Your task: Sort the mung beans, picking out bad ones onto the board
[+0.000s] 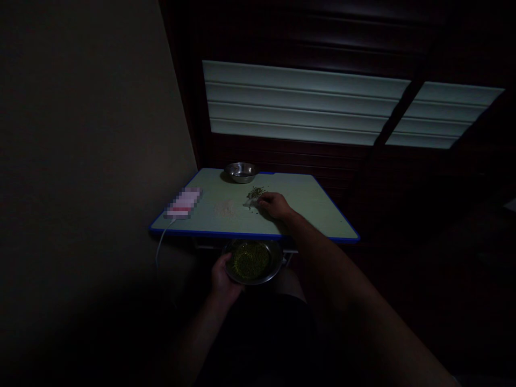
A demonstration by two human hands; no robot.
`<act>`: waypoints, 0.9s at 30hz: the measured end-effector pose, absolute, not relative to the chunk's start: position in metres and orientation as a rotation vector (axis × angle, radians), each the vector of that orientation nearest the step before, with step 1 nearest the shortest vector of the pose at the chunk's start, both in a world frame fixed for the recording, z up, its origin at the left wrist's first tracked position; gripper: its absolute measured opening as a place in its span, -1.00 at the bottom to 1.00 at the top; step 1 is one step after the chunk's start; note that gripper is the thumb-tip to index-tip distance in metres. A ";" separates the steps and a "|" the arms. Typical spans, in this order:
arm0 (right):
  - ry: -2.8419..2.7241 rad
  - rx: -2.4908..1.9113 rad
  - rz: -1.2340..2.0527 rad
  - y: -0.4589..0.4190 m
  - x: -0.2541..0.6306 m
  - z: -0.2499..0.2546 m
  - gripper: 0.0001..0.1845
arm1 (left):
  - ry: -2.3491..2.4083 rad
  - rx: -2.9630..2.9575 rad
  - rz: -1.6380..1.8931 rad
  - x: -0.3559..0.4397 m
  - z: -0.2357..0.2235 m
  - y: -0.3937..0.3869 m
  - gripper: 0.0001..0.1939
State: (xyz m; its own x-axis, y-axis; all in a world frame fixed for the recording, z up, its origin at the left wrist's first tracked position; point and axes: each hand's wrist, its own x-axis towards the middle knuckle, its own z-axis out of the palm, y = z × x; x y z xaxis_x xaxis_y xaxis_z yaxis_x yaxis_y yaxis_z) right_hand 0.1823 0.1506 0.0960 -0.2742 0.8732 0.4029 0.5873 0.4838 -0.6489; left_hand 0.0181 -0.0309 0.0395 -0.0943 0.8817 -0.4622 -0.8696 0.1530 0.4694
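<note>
My left hand (pixel 224 282) grips the near left rim of a metal bowl (pixel 266 278), just below the table's front edge. Small green grains, which look like mung beans (pixel 250 260), fill much of this bowl. Over the table, my right hand (pixel 274 205) has its fingers curled together at a small pile of green beans (pixel 256 192). A pale, shiny patch shows beside its fingertips; what they pinch, if anything, is too dark to make out. Left of that hand lies a thin scatter of whitish grains (pixel 226 208).
The light green table (pixel 318 207) has a blue edge. At its back stands a second metal bowl (pixel 241 172). A blurred-out pink, phone-like object (pixel 184 203) with a white cable (pixel 159 244) lies at the left, near the wall (pixel 121 107). Dark slatted panels rise behind.
</note>
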 end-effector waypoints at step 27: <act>-1.788 -1.381 0.661 0.128 0.217 0.106 -0.88 | 0.787 0.001 1.455 0.026 0.038 -0.023 -0.68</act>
